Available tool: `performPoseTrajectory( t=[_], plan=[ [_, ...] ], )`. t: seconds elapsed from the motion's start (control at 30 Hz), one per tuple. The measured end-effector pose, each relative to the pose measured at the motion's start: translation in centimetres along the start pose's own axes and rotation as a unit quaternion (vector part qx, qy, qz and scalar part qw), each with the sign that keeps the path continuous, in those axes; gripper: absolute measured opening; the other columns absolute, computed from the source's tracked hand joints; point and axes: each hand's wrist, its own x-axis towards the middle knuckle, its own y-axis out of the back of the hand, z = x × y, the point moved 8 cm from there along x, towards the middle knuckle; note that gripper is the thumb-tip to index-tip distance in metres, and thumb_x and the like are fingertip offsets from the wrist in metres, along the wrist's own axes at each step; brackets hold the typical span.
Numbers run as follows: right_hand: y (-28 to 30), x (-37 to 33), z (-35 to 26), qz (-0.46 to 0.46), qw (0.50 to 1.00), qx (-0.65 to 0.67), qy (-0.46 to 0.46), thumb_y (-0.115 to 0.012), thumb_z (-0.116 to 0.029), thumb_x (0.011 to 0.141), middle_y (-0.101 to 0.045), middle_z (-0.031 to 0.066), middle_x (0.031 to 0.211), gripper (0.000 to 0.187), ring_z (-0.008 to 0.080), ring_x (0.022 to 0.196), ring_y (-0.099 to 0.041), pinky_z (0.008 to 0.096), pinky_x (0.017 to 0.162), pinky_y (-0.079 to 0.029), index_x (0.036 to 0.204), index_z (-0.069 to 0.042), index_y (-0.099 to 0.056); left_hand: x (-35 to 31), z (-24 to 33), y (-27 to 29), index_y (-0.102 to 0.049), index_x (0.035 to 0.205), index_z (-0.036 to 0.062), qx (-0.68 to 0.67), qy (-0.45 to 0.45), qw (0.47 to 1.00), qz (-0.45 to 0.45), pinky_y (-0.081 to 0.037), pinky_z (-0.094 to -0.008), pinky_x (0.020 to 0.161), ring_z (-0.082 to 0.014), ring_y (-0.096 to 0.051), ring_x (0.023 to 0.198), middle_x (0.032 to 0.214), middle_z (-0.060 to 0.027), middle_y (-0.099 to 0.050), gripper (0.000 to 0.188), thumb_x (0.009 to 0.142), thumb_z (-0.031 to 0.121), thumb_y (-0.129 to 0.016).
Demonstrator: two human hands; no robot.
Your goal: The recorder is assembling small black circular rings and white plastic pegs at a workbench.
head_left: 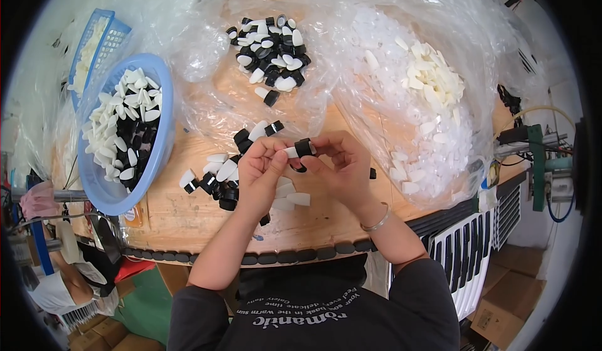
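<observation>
Over the middle of the wooden table, my left hand (262, 170) pinches a small white plastic piece (291, 153) with a rounded end. Closed on a short black cap-like piece (303, 147) is my right hand (343, 168); the black and white pieces meet end to end, and fingers hide part of the joint. Beside my left hand lie loose black pieces and white oval pieces (226, 170), some joined together. Flat white pieces (297, 198) rest on the wood below the gap between my hands.
At left, a blue oval basin (165, 139) holds white and black pieces, with a blue basket (110, 42) behind it. A black-and-white heap (274, 55) lies on clear plastic sheeting (207, 88) at the back. Cream pieces (434, 74) and translucent pieces (433, 169) spread at right.
</observation>
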Motion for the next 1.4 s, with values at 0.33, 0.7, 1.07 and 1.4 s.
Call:
performPoseTrajectory(
  t=[0.33, 0.7, 1.07, 1.4],
  plan=[
    [-1.4, 0.0, -4.3, -0.082, 0.948, -0.241, 0.193, -0.076, 0.002, 0.072, -0.068, 0.0118, 0.090, 0.026, 0.0221, 0.076, -0.067, 0.0272, 0.067, -0.053, 0.094, -0.003, -0.062, 0.3, 1.5, -0.6, -0.058, 0.095, -0.0022, 0.268, -0.060, 0.956, -0.103, -0.044, -0.0244, 0.085, -0.0129, -0.056, 0.094, 0.101, -0.0090, -0.059, 0.018, 0.079, -0.012, -0.056],
    [-1.1, -0.6, -4.3, -0.063, 0.941, -0.278, 0.181, -0.077, 0.000, 0.072, -0.066, 0.0109, 0.085, 0.024, 0.0201, 0.069, -0.066, 0.0275, 0.062, -0.053, 0.091, -0.002, -0.063, 0.3, 1.7, -1.8, -0.058, 0.101, -0.0006, 0.272, -0.095, 0.947, -0.141, -0.044, -0.0290, 0.088, -0.0189, -0.057, 0.096, 0.103, -0.0106, -0.060, 0.030, 0.073, -0.012, -0.056],
    [-0.9, -0.7, -4.9, -0.029, 0.906, -0.374, 0.197, -0.080, -0.014, 0.072, -0.064, 0.0054, 0.077, 0.025, 0.0196, 0.068, -0.063, 0.0290, 0.061, -0.050, 0.087, -0.006, -0.062, -1.5, 4.3, -4.8, -0.062, 0.103, -0.0087, 0.548, -0.407, 0.726, -0.083, -0.052, -0.0387, 0.074, -0.0340, -0.064, 0.083, 0.093, -0.0194, -0.066, 0.044, 0.061, -0.008, -0.074],
    [22.1, 3.9, -0.4, 0.059, 0.691, -0.716, -0.081, -0.067, -0.007, 0.074, -0.066, 0.0184, 0.082, 0.016, 0.0315, 0.078, -0.066, 0.0374, 0.071, -0.053, 0.087, 0.001, -0.070, -0.7, 5.1, -1.7, -0.056, 0.114, -0.0067, 0.457, -0.305, 0.835, -0.034, -0.045, -0.0338, 0.090, -0.0230, -0.059, 0.096, 0.104, -0.0162, -0.063, 0.048, 0.067, -0.010, -0.065]
  ],
)
